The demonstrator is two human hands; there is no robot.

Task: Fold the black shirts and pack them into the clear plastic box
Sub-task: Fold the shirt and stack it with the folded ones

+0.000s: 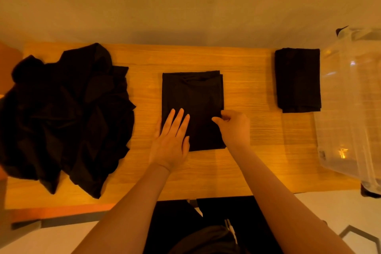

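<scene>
- Two hands work the half-folded black shirt [192, 107] on the wooden bench [247, 130].
- Left hand [172, 140] presses flat, fingers straight.
- Right hand [232, 128] apparently pinches its edge.

A wooden counter [206, 171] with a pale, straight grain is being lit by warm, yellowish light and is being set against a plain, bare wall [185, 2]. A light-coloured floor [329, 208] is being shown below the near edge, with a dark angular line marked on it at the lower right.
</scene>
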